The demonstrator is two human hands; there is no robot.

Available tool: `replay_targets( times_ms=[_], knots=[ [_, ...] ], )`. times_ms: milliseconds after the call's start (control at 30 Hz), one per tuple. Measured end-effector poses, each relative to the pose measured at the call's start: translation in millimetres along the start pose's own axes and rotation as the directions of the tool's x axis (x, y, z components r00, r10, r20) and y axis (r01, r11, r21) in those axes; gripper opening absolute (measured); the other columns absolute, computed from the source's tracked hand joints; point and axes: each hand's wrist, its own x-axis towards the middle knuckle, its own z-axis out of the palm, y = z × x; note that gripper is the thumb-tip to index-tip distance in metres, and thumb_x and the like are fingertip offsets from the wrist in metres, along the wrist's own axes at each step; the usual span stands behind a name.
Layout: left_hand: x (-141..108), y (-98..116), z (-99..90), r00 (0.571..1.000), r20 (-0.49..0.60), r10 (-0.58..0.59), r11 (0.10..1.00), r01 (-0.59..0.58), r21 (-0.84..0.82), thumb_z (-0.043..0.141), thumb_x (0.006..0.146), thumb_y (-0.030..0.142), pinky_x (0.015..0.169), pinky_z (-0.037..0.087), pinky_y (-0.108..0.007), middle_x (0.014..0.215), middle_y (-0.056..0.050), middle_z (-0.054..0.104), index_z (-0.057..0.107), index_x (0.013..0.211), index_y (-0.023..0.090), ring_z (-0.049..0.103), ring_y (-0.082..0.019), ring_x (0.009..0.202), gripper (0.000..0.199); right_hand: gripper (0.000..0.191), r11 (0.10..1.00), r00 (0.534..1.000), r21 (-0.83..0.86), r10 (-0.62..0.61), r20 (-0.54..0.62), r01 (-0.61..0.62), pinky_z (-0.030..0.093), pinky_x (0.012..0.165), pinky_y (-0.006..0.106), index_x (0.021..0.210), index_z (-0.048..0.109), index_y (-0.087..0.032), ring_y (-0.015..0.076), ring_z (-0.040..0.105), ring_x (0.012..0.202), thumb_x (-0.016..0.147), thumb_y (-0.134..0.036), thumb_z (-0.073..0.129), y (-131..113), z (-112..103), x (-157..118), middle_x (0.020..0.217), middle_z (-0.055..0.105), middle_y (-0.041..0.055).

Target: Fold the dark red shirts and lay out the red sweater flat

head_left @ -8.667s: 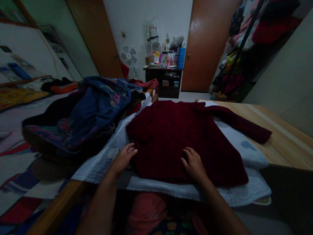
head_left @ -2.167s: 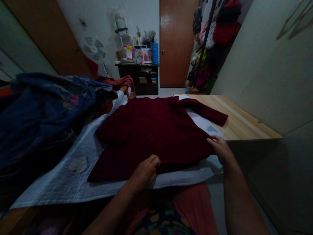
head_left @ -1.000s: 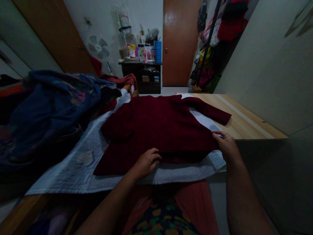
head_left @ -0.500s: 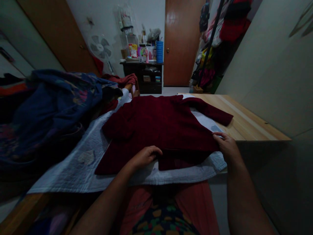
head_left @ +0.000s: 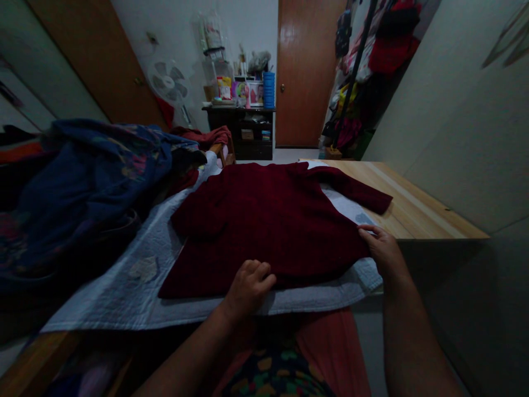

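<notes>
A dark red long-sleeved top (head_left: pixel 268 220) lies spread out over a pale blue quilted cloth (head_left: pixel 124 292). One sleeve stretches to the right across a wooden board; the other is bunched at the left. My left hand (head_left: pixel 253 284) is closed at the middle of the top's near hem, its fingers curled on the fabric. At the right corner of the hem, my right hand (head_left: pixel 378 242) pinches the edge between thumb and fingers.
A heap of clothes with a blue floral garment (head_left: pixel 103 171) rises on the left. The light wooden board (head_left: pixel 421 209) extends right towards a pale wall panel. Beyond stand a dark cabinet (head_left: pixel 242 129), a fan (head_left: pixel 168 80) and a brown door (head_left: pixel 303 77).
My left hand has moved slightly towards me, drawing the middle of the hem down, so the gap in the near edge has closed. My right hand keeps its pinch at the corner.
</notes>
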Motion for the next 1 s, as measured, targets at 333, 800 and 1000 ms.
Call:
replay_targets(
  times_ms=[333, 800, 1000],
  knots=[
    [0.0, 13.9, 22.7, 0.99, 0.143, 0.009, 0.999, -0.002, -0.049, 0.061, 0.086, 0.018, 0.069, 0.042, -0.031, 0.085, -0.002, 0.061, 0.058, 0.091, 0.02, 0.052, -0.019, 0.079, 0.005, 0.04, 1.0, 1.0, -0.018, -0.008, 0.019, 0.009, 0.045, 0.047, 0.024, 0.093, 0.065, -0.018, 0.0153, 0.061, 0.055, 0.063, -0.043, 0.074, -2.5, 0.2, -3.0, 0.067, 0.067, 0.0007],
    [15.6, 28.2, 20.8, 0.995, 0.089, -0.043, 0.995, 0.035, 0.088, 0.061, 0.085, 0.017, 0.077, 0.038, -0.038, 0.077, -0.004, 0.059, 0.059, 0.081, 0.019, 0.051, -0.021, 0.079, 0.005, 0.04, 1.0, 1.0, -0.021, 0.012, 0.029, -0.011, 0.042, 0.046, 0.024, 0.097, 0.062, -0.019, 0.0151, 0.058, 0.05, 0.063, -0.038, 0.069, -1.5, -1.6, -4.2, 0.063, 0.065, -0.0019],
    [3.4, 13.2, 23.5, 0.999, -0.049, -0.002, 0.995, 0.007, 0.1, 0.062, 0.084, 0.016, 0.094, 0.036, -0.042, 0.091, -0.003, 0.064, 0.063, 0.086, 0.022, 0.052, -0.021, 0.091, 0.006, 0.048, 1.0, 1.0, 0.001, 0.007, -0.028, -0.007, 0.046, 0.048, 0.025, 0.107, 0.061, -0.019, 0.0172, 0.063, 0.054, 0.065, -0.038, 0.073, 8.9, -12.1, 3.4, 0.067, 0.069, 0.0006]
  ],
)
